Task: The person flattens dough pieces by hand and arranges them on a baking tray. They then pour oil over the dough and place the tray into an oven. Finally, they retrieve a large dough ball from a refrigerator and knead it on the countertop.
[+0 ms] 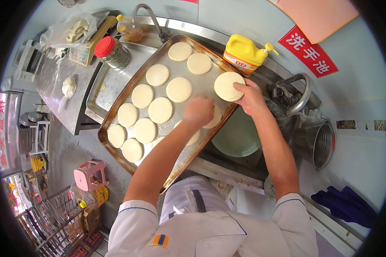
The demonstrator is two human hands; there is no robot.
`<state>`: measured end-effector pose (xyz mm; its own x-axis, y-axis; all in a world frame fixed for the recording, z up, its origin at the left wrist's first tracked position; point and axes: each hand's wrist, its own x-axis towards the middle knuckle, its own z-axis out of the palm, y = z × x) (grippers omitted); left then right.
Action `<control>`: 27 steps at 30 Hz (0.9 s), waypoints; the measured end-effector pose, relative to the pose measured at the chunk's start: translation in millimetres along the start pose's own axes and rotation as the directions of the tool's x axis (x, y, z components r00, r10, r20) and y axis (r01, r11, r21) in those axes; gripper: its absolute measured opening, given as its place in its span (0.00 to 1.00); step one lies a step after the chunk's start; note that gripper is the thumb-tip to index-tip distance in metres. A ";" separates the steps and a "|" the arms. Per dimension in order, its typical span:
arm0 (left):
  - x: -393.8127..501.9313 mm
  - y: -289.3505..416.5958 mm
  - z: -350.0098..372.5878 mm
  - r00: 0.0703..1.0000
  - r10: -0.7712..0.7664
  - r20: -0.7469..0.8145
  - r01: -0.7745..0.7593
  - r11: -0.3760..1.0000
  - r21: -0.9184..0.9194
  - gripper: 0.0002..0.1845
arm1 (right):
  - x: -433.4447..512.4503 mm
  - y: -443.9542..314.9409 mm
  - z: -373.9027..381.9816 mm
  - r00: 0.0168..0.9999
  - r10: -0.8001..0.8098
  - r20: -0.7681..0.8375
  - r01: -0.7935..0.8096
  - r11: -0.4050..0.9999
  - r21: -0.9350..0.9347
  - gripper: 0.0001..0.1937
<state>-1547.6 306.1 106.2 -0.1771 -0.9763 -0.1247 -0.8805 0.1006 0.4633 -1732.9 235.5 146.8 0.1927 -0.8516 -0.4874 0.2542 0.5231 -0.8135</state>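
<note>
A large metal baking tray [167, 141] with browned rims lies at a slant before me, bearing several pale round dough discs [160, 110]. My right hand [252, 98] grips one disc [226, 86] at the tray's right edge, thumb on top and fingers beneath. Over the tray's right half is my left hand [199, 110], blurred and with its fingers curled downward. Whether anything is in those fingers cannot be seen. My left hand and forearm partly cover the discs below them, including one disc [216, 117] just right of the hand.
Behind the tray stand a yellow detergent jug [244, 53] and a curved faucet [148, 16]. A red-lidded jar [112, 53] is on the left. Under the tray's right edge sits a pale basin [239, 135], with another faucet [299, 93] and a metal bucket [315, 146] farther right.
</note>
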 end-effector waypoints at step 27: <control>-8.8 -123.2 -43.0 0.931 0.320 -0.178 -0.286 0.939 0.191 0.21 | 64.0 64.9 35.5 0.991 -0.118 0.064 0.130 0.728 -0.673 0.23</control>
<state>-1418.6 294.1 87.9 -0.3684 -0.9105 0.1880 -0.8600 0.4106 0.3031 -1670.4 216.1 74.1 0.2221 -0.9033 -0.3669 -0.4279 0.2478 -0.8692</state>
